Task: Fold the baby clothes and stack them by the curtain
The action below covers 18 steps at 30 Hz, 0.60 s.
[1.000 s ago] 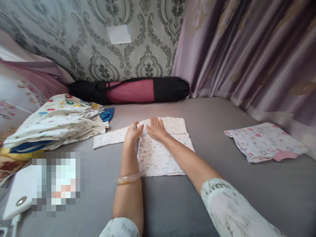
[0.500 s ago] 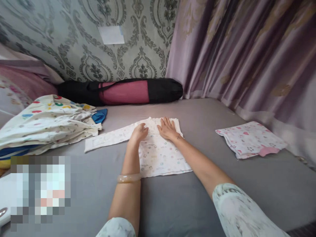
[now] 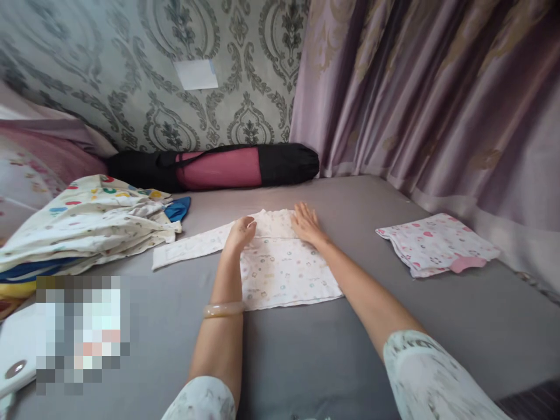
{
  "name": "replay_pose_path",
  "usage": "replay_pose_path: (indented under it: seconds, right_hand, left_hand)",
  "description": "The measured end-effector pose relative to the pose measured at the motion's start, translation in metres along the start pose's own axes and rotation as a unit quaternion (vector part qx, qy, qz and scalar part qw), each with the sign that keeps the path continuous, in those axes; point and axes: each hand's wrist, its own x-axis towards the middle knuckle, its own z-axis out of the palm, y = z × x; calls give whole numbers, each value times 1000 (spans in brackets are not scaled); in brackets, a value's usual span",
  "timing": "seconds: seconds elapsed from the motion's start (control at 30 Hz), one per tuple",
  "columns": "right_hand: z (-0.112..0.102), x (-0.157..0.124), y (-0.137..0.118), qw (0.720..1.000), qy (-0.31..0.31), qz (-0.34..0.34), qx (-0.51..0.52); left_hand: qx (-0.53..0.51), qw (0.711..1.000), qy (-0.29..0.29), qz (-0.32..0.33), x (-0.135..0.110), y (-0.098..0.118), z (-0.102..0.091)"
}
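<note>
A white long-sleeved baby top [image 3: 284,271] with small printed figures lies flat on the grey sheet. One sleeve stretches out to the left; the right side shows a straight edge, with a folded strip across the upper part. My left hand [image 3: 242,233] rests at the base of that sleeve, its fingers loosely bent and apart from the thumb. At the upper right edge of the top, my right hand [image 3: 307,223] lies with fingers stretched and spread, touching the cloth. A bangle [image 3: 223,310] circles my left forearm.
A folded white garment with pink hearts [image 3: 437,245] lies to the right. Piled clothes [image 3: 100,224] are on the left, above a partly pixelated white object [image 3: 21,344]. A black and pink long bag [image 3: 219,167] lies along the wall, near the purple curtain [image 3: 371,87].
My right hand has slid rightward from the upper part of the top to its right edge. My left hand has shifted slightly left. The view has moved a little.
</note>
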Motion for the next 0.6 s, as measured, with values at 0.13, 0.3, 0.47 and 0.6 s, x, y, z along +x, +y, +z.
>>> replay_pose_path:
  seconds: [0.13,0.3,0.47,0.6]
  right_hand:
    - [5,-7,20,998,-15,32,-55]
    - [13,-6,23,996,-20,34,-77]
    - [4,-3,19,994,-46,45,-91]
    - [1,-2,-8,992,-6,13,-125]
  left_hand:
    - [-40,996,73,-10,5,5,-24]
    - [-10,994,92,-55,-4,-11,-59]
    - [50,974,171,-136,-22,-51,-79]
    - [125,927,261,-239,-37,-69,-89]
